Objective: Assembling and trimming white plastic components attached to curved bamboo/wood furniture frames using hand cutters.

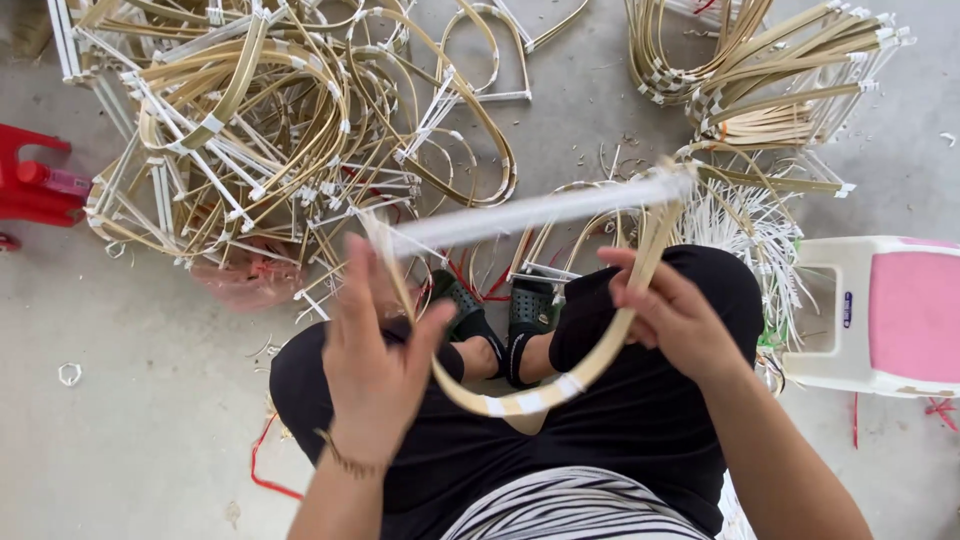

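Observation:
I hold a bent bamboo frame (600,360) over my lap, a curved tan strip bound with white tape and closed across the top by a white straight rod (530,212). My left hand (375,365) grips the frame's left side near the rod's end, fingers raised. My right hand (675,315) clasps the curved strip on the right side. The rod looks blurred from motion. My knees in black trousers and my dark sandals (500,320) lie below the frame.
A large tangled pile of similar bamboo frames (270,120) lies on the concrete floor ahead. Another stack (780,90) sits at the upper right, with white strips (750,225) beside it. A white and pink plastic stool (890,315) stands at right; a red plastic object (35,185) at left.

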